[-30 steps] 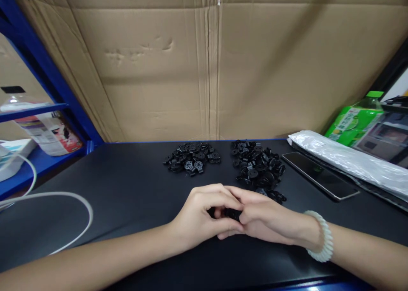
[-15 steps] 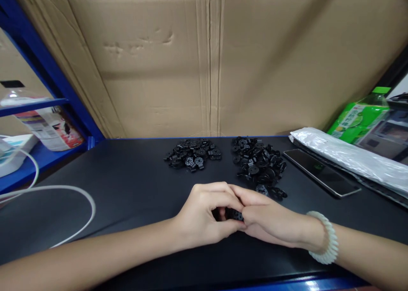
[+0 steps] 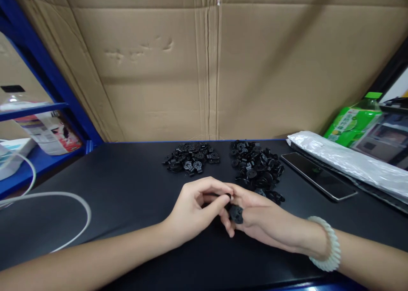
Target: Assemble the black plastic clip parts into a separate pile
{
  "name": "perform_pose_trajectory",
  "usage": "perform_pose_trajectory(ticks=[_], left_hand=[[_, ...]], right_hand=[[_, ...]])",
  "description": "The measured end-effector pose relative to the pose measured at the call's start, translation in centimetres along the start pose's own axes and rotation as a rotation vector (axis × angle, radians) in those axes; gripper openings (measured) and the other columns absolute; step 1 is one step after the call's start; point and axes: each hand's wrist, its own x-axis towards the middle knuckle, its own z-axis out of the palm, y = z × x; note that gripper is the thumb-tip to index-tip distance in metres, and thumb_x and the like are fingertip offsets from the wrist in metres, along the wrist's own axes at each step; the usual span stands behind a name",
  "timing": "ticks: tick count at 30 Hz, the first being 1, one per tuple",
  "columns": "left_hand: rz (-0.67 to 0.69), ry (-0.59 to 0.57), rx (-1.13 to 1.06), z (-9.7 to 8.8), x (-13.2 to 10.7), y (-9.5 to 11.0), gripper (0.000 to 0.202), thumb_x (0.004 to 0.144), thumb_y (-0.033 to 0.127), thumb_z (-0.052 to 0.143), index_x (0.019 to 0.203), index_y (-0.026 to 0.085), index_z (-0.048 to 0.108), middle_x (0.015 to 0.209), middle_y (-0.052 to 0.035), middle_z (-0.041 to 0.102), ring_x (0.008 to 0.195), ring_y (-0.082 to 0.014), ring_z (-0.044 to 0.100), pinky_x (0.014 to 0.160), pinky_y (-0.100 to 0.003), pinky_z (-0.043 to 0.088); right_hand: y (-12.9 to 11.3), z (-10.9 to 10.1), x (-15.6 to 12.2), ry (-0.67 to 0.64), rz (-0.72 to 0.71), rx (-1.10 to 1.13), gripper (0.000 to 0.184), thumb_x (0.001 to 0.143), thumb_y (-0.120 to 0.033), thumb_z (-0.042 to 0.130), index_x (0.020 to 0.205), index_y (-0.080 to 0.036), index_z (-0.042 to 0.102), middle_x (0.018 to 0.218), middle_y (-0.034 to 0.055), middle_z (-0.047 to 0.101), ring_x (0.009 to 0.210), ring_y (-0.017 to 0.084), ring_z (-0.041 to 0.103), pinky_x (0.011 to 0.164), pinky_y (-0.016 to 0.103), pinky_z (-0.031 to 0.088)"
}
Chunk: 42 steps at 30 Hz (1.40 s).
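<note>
Over the near middle of the table, my right hand [image 3: 264, 216] grips a small round black plastic part [image 3: 236, 214] with holes in it, thumb pressed on its edge. My left hand [image 3: 200, 204] meets it from the left; its thumb and forefinger pinch a small black end beside the disc. Whether that end belongs to the same part, I cannot tell. Behind the hands lie two heaps of similar black plastic parts, a left pile [image 3: 191, 157] and a right pile [image 3: 257, 165]. My right hand partly covers the right pile's near edge.
A phone [image 3: 318, 176] lies on the black table [image 3: 127, 206], beside a silvery plastic package [image 3: 350, 163]. Green-labelled bottles [image 3: 353, 121] stand behind it. At left are a white cable [image 3: 86, 206] and a blue shelf [image 3: 52, 161] holding a bottle [image 3: 52, 131]. Cardboard [image 3: 153, 70] closes off the back.
My left thumb and fingertips have shifted up and left along the part, uncovering more of the round disc in my right hand. The view has tipped slightly upward.
</note>
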Motion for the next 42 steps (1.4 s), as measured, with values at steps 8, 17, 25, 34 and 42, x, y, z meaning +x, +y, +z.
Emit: perform_pose_trajectory(ticks=[8,17,25,34,42], left_hand=[[0.196,0.17,0.135,0.0,-0.2,0.0,0.009,0.083,0.008,0.06,0.08,0.015,0.065,0.081,-0.0024,0.062,0.073,-0.0127,0.062,0.065,-0.022,0.052],[0.261,-0.155,0.706,0.2,-1.2,0.2,0.026,0.077,0.002,0.056,0.1,0.015,0.061,0.1,-0.0069,0.063,0.097,-0.0181,0.058,0.09,-0.03,0.049],[0.125,-0.153,1.248,-1.5,-0.7,-0.3,0.057,0.084,0.044,0.059,0.13,0.012,0.048,0.145,-0.021,0.037,0.138,-0.0425,0.022,0.108,-0.062,0.028],[0.172,-0.22,1.128,-1.0,-0.5,0.2,0.023,0.083,0.02,0.058,0.106,0.016,0.057,0.104,-0.0093,0.057,0.095,-0.0252,0.054,0.082,-0.039,0.051],[0.143,-0.06,0.973,-1.7,0.3,-1.2,0.029,0.079,0.013,0.069,0.107,0.017,0.06,0.1,-0.0059,0.065,0.094,-0.0229,0.058,0.084,-0.037,0.05]], right_hand=[[-1.7,-0.7,-1.4,0.013,-0.291,-1.04,0.07,0.074,-0.001,0.044,0.138,-0.025,0.028,0.113,0.0059,0.052,0.103,0.018,0.05,0.089,0.033,0.041],[-5.7,-6.5,-1.1,0.458,-0.618,-1.813,0.036,0.072,-0.012,0.049,0.108,-0.017,0.054,0.114,0.0132,0.052,0.111,0.03,0.047,0.096,0.05,0.038],[-3.4,-3.3,-1.5,0.318,-0.629,-1.615,0.035,0.077,-0.005,0.043,0.105,-0.024,0.053,0.121,0.0089,0.05,0.119,0.025,0.045,0.096,0.042,0.04],[-2.8,-2.0,-1.8,0.275,-0.655,-1.336,0.029,0.08,-0.003,0.044,0.094,-0.024,0.057,0.103,0.0054,0.059,0.101,0.02,0.054,0.086,0.034,0.043],[-2.4,-1.2,-1.6,0.271,-0.435,-1.073,0.023,0.078,-0.005,0.045,0.087,-0.02,0.059,0.093,0.0043,0.06,0.083,0.017,0.058,0.074,0.03,0.046]])
